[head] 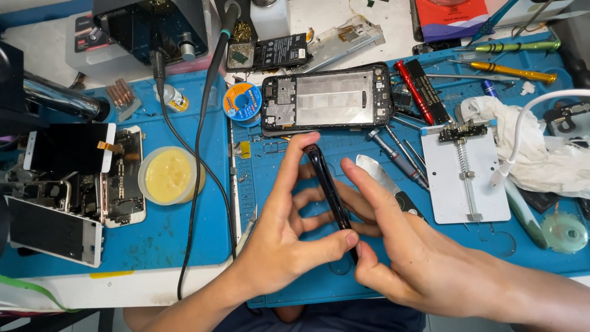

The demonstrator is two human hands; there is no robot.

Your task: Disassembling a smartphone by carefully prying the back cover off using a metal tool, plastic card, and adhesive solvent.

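Phone [330,192], thin, black and glossy, held edge-on above blue worktop [184,240]; left hand [279,237] and right hand [405,252] both closed around its edges, fingertips pinching

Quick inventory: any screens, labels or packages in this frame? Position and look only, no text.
Black phone screen panel with white frame: far left, flat, rectangular, dark.
Second white-edged dark screen: lower left, tilted, rectangular.
Black labelled phone battery: top centre, flat, rectangular, pale print.
Red and navy package: top right, partly cut off.
Slim black phone part: held on edge between left hand and right hand; screen not visible.
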